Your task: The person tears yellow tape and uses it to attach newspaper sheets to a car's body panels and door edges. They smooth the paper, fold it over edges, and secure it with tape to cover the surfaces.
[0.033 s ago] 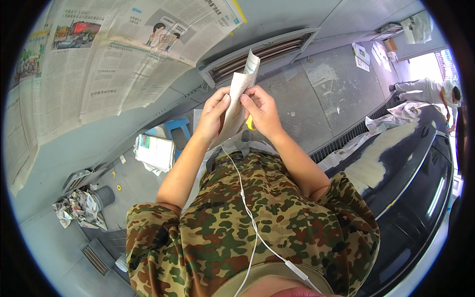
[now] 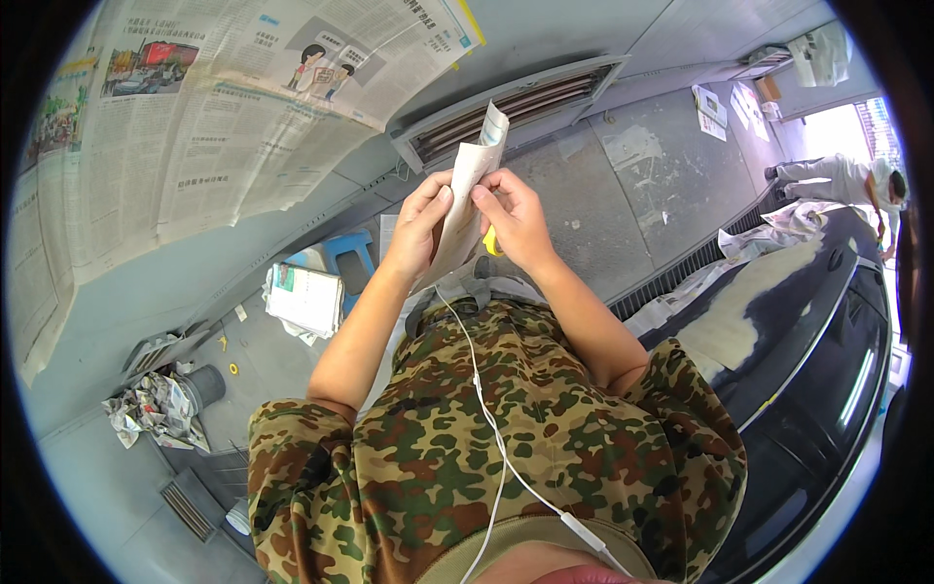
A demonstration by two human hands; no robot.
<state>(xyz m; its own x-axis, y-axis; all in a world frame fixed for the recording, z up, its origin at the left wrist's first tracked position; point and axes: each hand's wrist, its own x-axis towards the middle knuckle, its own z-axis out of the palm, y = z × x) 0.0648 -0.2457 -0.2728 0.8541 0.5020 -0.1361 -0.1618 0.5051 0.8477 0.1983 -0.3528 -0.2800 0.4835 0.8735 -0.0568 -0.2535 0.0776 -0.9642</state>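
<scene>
A folded newspaper sheet stands up between my two hands, in front of my chest. My left hand grips its left side, with the thumb pressed against the paper. On the other side, my right hand pinches the sheet between thumb and fingers. Below the right palm a yellow ring-shaped thing, likely a tape roll, shows partly; the hand hides the rest of it. Sheets of newspaper hang on the wall at the upper left, joined edge to edge, with a yellow strip along one edge.
A blue stool and a newspaper stack are on the left. Farther left, crumpled paper lies by a grey bucket. A dark car panel with a pale patch fills the right. Beyond it, a person bends over.
</scene>
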